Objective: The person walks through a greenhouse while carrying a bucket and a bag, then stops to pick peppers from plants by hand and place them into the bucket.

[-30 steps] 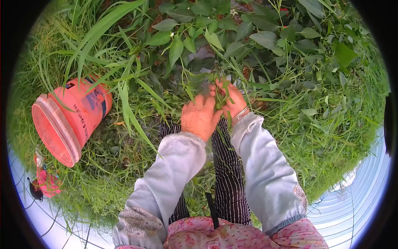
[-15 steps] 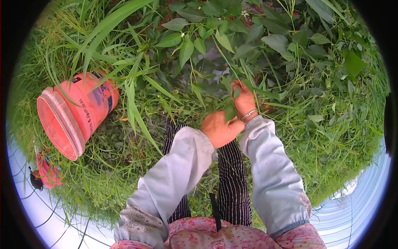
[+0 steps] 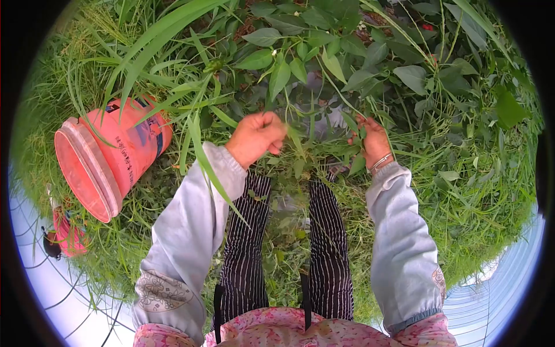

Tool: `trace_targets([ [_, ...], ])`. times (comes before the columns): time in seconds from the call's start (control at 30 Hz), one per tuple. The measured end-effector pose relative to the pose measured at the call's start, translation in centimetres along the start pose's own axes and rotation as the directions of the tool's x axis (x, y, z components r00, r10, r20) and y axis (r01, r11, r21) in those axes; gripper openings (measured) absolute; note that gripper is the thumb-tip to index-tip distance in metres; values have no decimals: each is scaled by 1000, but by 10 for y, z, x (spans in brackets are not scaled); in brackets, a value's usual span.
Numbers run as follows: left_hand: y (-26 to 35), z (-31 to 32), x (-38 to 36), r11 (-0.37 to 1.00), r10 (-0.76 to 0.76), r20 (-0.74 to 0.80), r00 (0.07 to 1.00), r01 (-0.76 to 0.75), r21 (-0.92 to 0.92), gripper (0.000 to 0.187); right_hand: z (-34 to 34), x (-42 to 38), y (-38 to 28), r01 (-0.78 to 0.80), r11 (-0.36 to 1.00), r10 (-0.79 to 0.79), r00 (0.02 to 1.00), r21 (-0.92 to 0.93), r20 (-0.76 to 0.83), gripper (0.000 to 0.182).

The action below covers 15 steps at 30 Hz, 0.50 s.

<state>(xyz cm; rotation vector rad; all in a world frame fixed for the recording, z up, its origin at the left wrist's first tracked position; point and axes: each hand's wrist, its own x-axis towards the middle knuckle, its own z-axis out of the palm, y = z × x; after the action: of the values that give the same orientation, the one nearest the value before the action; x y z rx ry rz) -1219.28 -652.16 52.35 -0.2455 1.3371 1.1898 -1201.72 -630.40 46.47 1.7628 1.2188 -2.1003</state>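
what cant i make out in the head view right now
All in the head view:
Left hand: blur and curled fingers hide whether it holds anything.
Right hand: its own fingers and a leaf hide exactly what it grips, if anything.
Lettering on the bucket: too small to read.
Red spot, upper right: too small to identify.

Bucket [image 3: 107, 139] in grass [image 3: 150, 243], left of left hand [image 3: 257, 137]; plants [image 3: 413, 79] before right hand [image 3: 375, 142]; trousers [image 3: 329, 248] behind.

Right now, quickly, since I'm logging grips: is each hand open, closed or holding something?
Left hand: curled closed; whether anything is inside cannot be told.
Right hand: closed, apparently holding a green leaf.
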Motion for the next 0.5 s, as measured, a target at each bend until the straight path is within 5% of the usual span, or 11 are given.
trace_targets([
  [0.1,4,-22,51,929,238,-240,941,-149,339,12,-5,4,-5,-29,999,29,999,-39,-15,20],
  [0.2,-24,-54,127,593,684,-360,634,-197,781,14,-5,2,-5,-11,1000,10,1000,-21,-30,17],
  [0.37,-19,-44,179,561,643,-432,632,-5,828,18,0,-5,-12,-19,999,18,999,-39,-42,17],
  [0.5,-28,-40,180,563,644,-426,636,-16,826,22,-2,-3,-6,4,999,-4,1000,-53,-6,15],
])
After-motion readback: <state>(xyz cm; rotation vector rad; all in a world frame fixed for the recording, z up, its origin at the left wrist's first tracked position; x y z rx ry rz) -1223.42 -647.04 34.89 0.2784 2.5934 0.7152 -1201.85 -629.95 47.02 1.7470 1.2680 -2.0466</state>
